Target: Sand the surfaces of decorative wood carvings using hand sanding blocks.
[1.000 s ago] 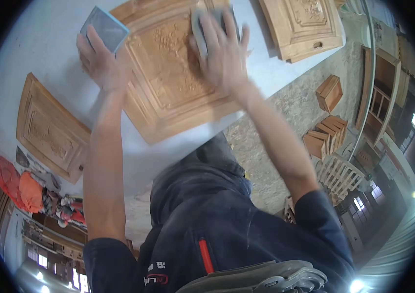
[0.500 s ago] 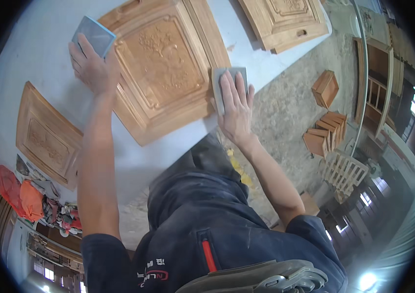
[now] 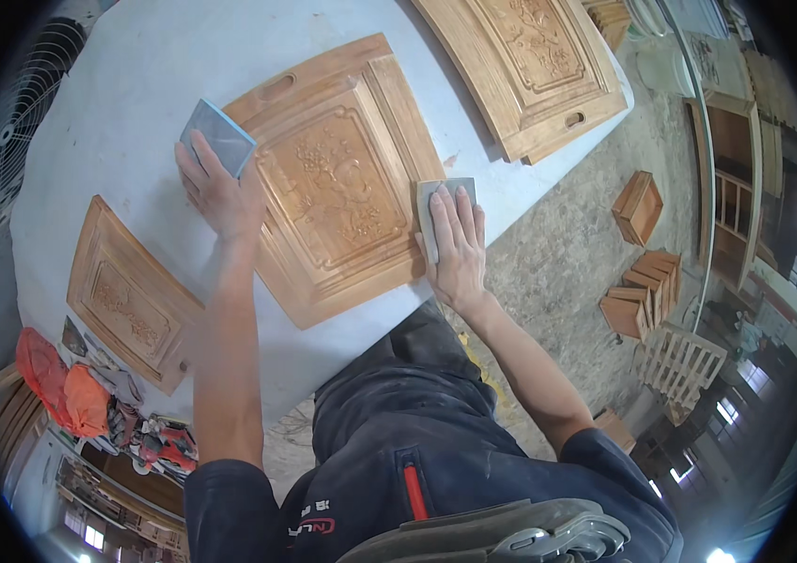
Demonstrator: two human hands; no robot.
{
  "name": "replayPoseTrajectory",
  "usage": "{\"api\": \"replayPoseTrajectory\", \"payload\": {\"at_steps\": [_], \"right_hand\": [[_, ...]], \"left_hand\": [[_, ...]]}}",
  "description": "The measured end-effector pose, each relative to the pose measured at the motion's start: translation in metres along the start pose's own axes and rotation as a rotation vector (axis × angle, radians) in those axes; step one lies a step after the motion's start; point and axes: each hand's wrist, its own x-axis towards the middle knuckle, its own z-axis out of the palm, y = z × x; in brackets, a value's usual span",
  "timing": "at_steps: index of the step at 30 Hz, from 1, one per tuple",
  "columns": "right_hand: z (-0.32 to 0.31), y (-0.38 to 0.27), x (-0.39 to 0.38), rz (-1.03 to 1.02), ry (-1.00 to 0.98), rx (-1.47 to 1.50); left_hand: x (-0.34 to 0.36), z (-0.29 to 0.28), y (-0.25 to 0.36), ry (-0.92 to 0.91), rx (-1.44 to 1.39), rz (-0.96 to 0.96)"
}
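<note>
The step in hand looked like rubbing down the carved wooden panel (image 3: pixel 342 188), which lay face up on the white desk (image 3: pixel 150 113) before the person, and the next stroke seemed to call for an even, flat press along its edge. The right hand's (image 3: pixel 458 258) grip was broad, fingers nearly straight over a grey pad (image 3: pixel 426 211) at the panel's right edge. The left hand (image 3: pixel 220 199) had its fingers over a blue-edged pad (image 3: pixel 220 139) by the opposite edge, its thumb's hold unclear.
</note>
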Motion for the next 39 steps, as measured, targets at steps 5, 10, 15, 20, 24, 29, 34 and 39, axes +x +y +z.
{"api": "replayPoseTrajectory", "payload": {"at_steps": [5,10,15,20,24,29,34,39], "right_hand": [[0.023,-0.004,0.165,-0.119,0.141,0.11],[0.019,-0.009,0.159,-0.121,0.14,0.202],[0.009,0.003,0.04,-0.059,0.113,0.141],[0.021,0.011,0.101,-0.013,0.178,0.199],[0.029,0.005,0.137,0.066,0.222,0.254],[0.039,-0.006,0.138,0.071,0.244,0.304],[0.038,0.005,0.13,0.083,0.239,0.174],[0.041,0.004,0.134,0.065,0.262,0.211]], "left_hand": [[0.001,0.003,0.003,-0.022,0.031,0.015],[-0.008,0.003,0.003,-0.033,0.008,0.01],[-0.01,-0.012,-0.016,0.023,0.047,0.089],[0.022,-0.024,-0.01,-0.028,0.058,0.37],[0.072,-0.024,0.034,-0.27,-0.099,0.764],[0.093,0.033,0.111,-0.303,-0.196,1.001],[0.096,0.028,0.091,-0.368,-0.182,1.01],[0.084,-0.016,-0.044,-0.42,-0.072,0.851]]}}
